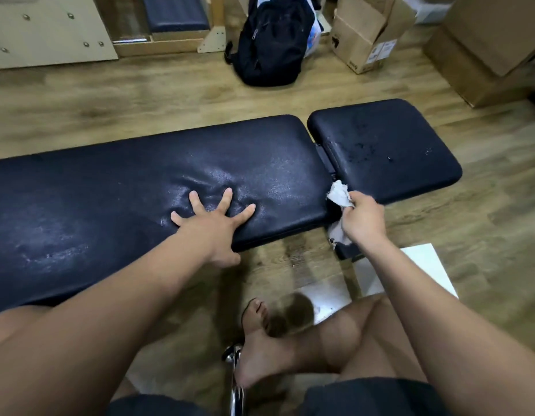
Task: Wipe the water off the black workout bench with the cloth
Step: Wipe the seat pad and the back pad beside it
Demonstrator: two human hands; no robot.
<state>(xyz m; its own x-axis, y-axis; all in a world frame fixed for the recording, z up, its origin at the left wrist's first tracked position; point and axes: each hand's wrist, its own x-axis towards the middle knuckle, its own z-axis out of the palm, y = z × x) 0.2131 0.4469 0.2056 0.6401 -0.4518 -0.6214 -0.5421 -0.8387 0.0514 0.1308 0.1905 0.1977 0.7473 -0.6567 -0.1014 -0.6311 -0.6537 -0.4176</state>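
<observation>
Left hand [213, 223] splayed flat on bench [116, 187]; right hand [363, 219] clutching cloth [339, 195] should sweep firmly toward droplets [362, 151] at one o'clock.

bench [110, 181]: left end cut off | cloth [339, 195]: middle hidden by right hand [363, 219]

Under my palm glossy black faux-leather bench pad [140, 181], wet-speckled seat pad [386, 145], crumpled white cloth [339, 193], matt wood-grain floor [140, 91], corrugated cardboard box [362, 40].

Your arms are bare, no sleeves; your dark shorts [368, 396] reach the thighs (both legs); your foot [260, 349] is unshod.
</observation>
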